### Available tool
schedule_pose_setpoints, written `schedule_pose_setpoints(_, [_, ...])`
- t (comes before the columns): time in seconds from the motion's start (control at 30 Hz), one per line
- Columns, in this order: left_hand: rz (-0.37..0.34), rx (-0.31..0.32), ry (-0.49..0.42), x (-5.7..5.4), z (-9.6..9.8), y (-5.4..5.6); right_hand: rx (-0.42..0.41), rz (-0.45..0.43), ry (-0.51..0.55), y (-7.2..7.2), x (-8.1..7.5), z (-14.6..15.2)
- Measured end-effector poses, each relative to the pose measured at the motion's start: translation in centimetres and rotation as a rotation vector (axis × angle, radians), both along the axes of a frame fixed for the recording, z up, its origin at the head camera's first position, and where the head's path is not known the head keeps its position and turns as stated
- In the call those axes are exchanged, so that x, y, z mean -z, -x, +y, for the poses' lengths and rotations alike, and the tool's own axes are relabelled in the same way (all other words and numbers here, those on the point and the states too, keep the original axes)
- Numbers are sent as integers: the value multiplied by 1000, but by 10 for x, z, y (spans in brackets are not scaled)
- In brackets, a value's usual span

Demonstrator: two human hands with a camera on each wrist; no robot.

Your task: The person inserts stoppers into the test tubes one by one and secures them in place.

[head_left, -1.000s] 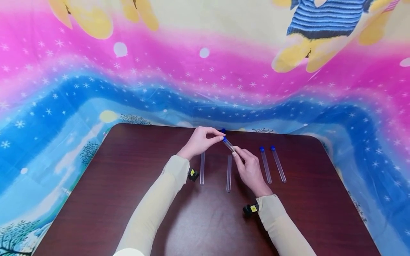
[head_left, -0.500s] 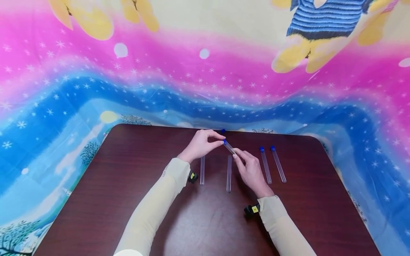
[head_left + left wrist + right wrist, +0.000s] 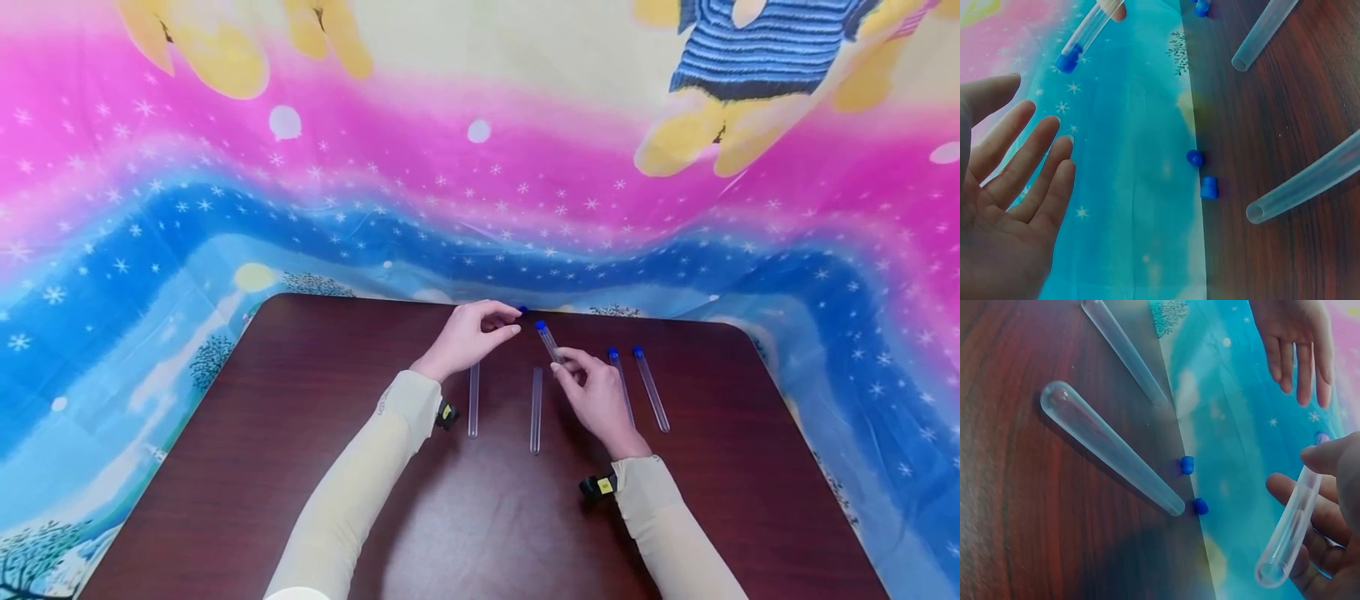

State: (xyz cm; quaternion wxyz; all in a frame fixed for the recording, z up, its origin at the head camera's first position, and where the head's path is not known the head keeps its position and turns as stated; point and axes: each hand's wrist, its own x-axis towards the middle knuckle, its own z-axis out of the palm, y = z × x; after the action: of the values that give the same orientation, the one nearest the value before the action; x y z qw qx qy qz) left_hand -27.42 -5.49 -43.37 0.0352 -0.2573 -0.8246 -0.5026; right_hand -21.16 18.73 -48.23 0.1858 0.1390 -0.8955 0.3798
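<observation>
In the head view my right hand point(image 3: 596, 400) pinches a clear test tube point(image 3: 548, 339) between thumb and fingers, its blue cap point(image 3: 542, 326) pointing up and away. My left hand point(image 3: 472, 335) is held just left of that cap, fingers extended and holding nothing; the left wrist view shows its bare palm. Two uncapped test tubes lie on the table below the hands, one in the middle point(image 3: 536, 412) and one to the left point(image 3: 473, 407). Near the far edge are two loose blue caps, one rounded point(image 3: 1195, 158) and one upright point(image 3: 1209, 187), in the left wrist view.
Right of my right hand lie two capped test tubes, one partly hidden by the hand point(image 3: 621, 379) and one beside it point(image 3: 651, 392). The dark wooden table point(image 3: 225, 467) ends at a printed cloth backdrop point(image 3: 420, 217) behind it.
My left hand has let go of the blue cap on the held test tube. The right hand has drawn the capped tube slightly to the right, away from the left fingers.
</observation>
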Motion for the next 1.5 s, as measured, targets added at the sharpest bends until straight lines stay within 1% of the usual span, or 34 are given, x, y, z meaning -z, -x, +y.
schedule_pose_setpoints(0.2, [0,-4,26,3,-3,0,31,-40,16,1,-1,6])
schedule_pose_setpoints(0.4, [-15,-20,23,6,-7,-1,46,-36,-5,2,-2,11])
schedule_pose_setpoints(0.6, [-5,-47,43,6,-10,-1,62,-34,-17,4,-1,17])
schedule_pose_setpoints(0.8, [-17,-55,47,7,-13,-1,77,-45,-26,6,1,22])
schedule_pose_setpoints(1.03, [-37,-73,71,11,-16,2,110,-78,-47,7,7,29])
schedule_pose_setpoints(1.17, [-61,-99,107,14,-17,5,126,-111,-49,7,10,32])
schedule_pose_setpoints(1.27, [-63,-111,136,16,-16,11,132,-133,-58,6,12,33])
schedule_pose_setpoints(1.5, [-23,-118,228,19,-13,32,142,-172,-93,3,16,36])
